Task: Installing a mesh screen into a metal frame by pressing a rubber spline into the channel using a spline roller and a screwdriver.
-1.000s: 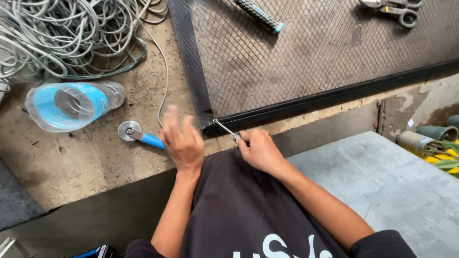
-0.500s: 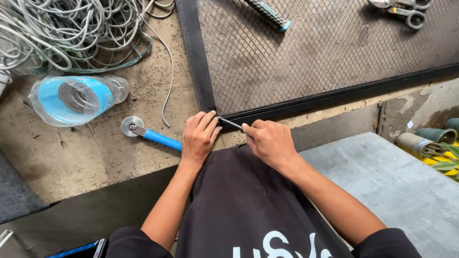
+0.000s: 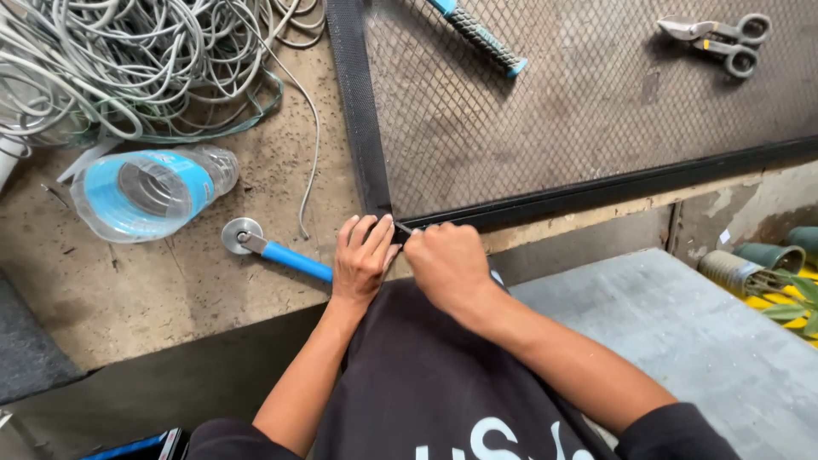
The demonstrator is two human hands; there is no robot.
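Note:
A black-framed mesh screen (image 3: 361, 128) lies flat on a worn work surface. My left hand (image 3: 362, 260) rests at the frame's near corner, fingers together and pressed against it. My right hand (image 3: 445, 266) is closed around a thin metal tool (image 3: 404, 228) whose tip points at that same corner, right next to my left fingertips. Just left of my left hand lies a roller tool with a metal wheel and blue handle (image 3: 281, 253), not held.
A clear plastic bottle with a blue label (image 3: 145, 192) lies on its side at left. A tangle of grey cord (image 3: 128, 60) fills the top left. On the mesh lie a blue-tipped handle (image 3: 477, 34) and metal snips (image 3: 720, 38). A grey slab (image 3: 707, 341) at right.
My left hand came down from a raised, blurred position and settled on the frame corner. My right hand moved left with the thin tool until both hands meet at the corner.

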